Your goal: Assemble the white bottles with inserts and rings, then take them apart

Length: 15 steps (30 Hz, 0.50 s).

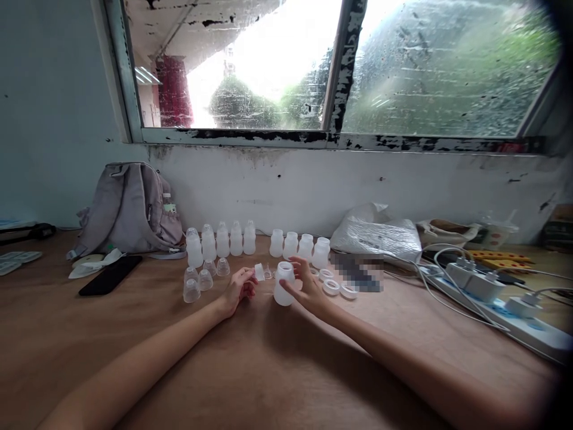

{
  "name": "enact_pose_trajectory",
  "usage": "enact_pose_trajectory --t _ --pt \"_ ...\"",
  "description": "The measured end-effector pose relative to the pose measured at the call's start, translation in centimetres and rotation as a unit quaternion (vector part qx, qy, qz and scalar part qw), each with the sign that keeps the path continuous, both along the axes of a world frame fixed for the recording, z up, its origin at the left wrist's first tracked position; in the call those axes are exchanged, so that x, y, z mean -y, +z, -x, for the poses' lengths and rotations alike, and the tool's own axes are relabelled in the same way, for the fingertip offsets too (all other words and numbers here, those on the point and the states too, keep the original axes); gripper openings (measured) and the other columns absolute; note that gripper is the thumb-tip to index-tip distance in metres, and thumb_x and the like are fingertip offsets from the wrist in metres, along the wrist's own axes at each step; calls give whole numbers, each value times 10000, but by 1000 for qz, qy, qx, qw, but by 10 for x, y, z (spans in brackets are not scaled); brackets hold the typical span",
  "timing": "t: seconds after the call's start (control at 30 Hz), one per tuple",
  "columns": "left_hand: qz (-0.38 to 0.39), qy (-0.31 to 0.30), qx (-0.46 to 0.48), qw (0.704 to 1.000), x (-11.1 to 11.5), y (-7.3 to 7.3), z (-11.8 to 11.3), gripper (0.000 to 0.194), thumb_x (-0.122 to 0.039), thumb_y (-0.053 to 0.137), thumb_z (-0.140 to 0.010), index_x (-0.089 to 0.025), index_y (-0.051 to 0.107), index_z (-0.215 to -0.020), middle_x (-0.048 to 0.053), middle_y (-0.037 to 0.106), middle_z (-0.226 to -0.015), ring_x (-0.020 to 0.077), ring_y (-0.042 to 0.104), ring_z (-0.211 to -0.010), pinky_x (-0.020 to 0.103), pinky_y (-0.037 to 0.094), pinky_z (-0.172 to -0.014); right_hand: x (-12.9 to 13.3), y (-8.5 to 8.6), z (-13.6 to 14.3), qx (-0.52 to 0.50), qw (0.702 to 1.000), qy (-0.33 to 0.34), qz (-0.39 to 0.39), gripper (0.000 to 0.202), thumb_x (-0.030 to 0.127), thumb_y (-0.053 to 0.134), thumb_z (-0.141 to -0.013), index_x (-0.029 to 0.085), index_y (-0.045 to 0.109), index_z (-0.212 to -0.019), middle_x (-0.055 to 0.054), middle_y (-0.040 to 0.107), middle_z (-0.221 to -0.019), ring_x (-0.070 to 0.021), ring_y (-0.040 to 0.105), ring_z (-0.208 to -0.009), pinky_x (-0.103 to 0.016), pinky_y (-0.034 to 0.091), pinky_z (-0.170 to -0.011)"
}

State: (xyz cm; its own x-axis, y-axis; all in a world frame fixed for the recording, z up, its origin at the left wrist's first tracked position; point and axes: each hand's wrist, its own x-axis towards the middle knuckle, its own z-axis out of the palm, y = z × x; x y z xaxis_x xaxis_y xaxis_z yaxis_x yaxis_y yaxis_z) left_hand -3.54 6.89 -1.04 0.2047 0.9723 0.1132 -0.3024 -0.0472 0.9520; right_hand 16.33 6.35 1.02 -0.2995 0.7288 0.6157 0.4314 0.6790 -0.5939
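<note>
A frosted baby bottle [283,291] without a top stands upright on the table in front of me. My right hand [308,289] curves around its right side, thumb across the front and fingers near the neck. Just left of it, my left hand [239,291] pinches a small white bottle collar [259,272] between thumb and fingertips. Beside that collar is a clear teat [268,272], partly hard to make out. White collar rings [331,288] lie to the right of my right hand. Several clear dome caps [191,290] rest left of my left hand.
Capped bottles [222,240] line the back left; uncapped bottles [306,247] stand at the back right. A grey backpack [129,209] and black phone [110,276] are at left. To the right are a silver bag [378,234] and a power strip [548,331] with cables.
</note>
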Motion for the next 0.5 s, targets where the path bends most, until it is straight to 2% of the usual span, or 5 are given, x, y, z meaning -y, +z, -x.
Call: enact_pose_trajectory --t 0.1,0.17,0.33,0.5 --pt "-4 -2 5 1000 1 0 0 243 -405 522 -714 -173 474 -766 -33 507 -689 45 466 -442 170 353 -419 0 -10 0 -14 997 53 58 652 280 581 -705 237 212 -1241 -45 539 -970 -163 541 -828 -316 440 -746" --pt "-3 -8 5 1000 2 1 0 241 -403 521 -719 -172 474 -768 -32 507 -695 46 469 -445 170 353 -419 1 -15 0 -33 994 63 81 698 269 567 -716 247 161 -1283 -36 549 -952 -153 546 -797 -306 445 -722" --pt "7 -4 5 1000 4 3 0 261 -425 530 -709 -173 477 -754 -35 513 -680 49 471 -439 168 345 -408 2 -18 2 -45 996 32 77 666 253 548 -721 225 185 -1278 -44 552 -954 -155 537 -785 -306 432 -714" --pt "19 7 9 1000 2 2 -2 325 -487 526 -697 -166 493 -737 -31 522 -634 57 467 -420 176 339 -399 2 -17 -1 -25 996 17 85 515 266 560 -702 210 319 -1153 -26 571 -888 -166 541 -766 -295 423 -678"
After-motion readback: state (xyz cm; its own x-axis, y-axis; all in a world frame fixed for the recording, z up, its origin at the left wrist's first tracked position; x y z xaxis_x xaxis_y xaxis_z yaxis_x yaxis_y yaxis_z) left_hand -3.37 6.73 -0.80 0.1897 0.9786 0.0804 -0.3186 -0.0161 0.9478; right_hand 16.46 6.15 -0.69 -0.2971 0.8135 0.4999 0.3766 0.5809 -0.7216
